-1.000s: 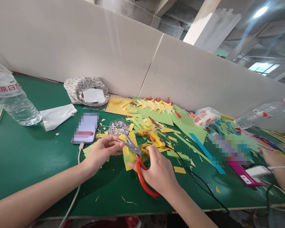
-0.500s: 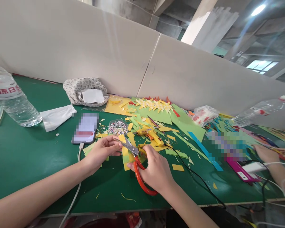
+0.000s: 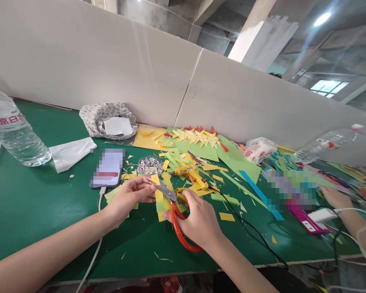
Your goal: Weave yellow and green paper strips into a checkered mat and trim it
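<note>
My right hand [image 3: 199, 221] grips red-handled scissors [image 3: 178, 230]; their steel blades [image 3: 161, 188] point up and left over a yellow paper strip [image 3: 159, 199]. My left hand [image 3: 129, 195] pinches a small piece of paper at the blade tips, fingers closed. Both hands rest over a green table [image 3: 33, 199] amid yellow and green paper scraps. A yellow glue gun [image 3: 195, 176] lies just beyond the scissors, its black cord [image 3: 247, 226] trailing right.
A phone [image 3: 108, 169] with a white cable lies left of my hands, a small tray of beads [image 3: 149, 165] beside it. A water bottle [image 3: 14, 132], tissue [image 3: 70, 152] and cloth bag [image 3: 108, 118] sit further left. Another person's hand [image 3: 335, 197] works at right. White partition boards stand behind.
The view has drifted slightly; my hands and scissors have shifted a little left and down, with the blades still at the paper. The other person's hand has moved left.
</note>
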`<state>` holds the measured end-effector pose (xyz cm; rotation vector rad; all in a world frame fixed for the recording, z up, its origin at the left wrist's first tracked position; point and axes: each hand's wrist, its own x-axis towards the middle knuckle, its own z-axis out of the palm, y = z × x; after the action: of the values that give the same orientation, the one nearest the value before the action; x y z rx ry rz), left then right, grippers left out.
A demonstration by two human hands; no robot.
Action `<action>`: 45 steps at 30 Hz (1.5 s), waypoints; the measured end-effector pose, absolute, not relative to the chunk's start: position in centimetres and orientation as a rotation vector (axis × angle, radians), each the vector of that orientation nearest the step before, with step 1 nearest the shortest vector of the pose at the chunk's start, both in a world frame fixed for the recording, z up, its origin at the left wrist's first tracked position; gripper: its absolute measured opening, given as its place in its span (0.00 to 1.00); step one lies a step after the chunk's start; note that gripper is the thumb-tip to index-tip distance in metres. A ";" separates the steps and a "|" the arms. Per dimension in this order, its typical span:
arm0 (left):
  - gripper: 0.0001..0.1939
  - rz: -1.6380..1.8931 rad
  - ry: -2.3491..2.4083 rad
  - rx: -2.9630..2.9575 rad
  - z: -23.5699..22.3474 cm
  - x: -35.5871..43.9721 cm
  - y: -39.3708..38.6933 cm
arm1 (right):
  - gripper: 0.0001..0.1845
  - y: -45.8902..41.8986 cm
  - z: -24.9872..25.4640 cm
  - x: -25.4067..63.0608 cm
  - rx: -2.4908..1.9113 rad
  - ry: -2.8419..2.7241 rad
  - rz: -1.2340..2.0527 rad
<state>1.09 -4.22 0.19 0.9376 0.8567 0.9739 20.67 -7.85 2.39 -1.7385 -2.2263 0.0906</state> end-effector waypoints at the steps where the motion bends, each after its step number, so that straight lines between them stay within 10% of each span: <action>1: 0.09 0.976 0.857 0.936 0.3 1.1 -4.3 | 0.20 -7.9 2.4 20.7 -1.734 -2.223 0.096; 45: 0.09 1.069 0.960 1.114 1.0 0.9 -4.2 | 0.18 -8.0 2.0 20.5 -1.714 -2.173 0.161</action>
<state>0.92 -4.19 0.97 1.1143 0.9596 1.0695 20.50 -7.98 1.97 -1.7136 -2.1730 0.1615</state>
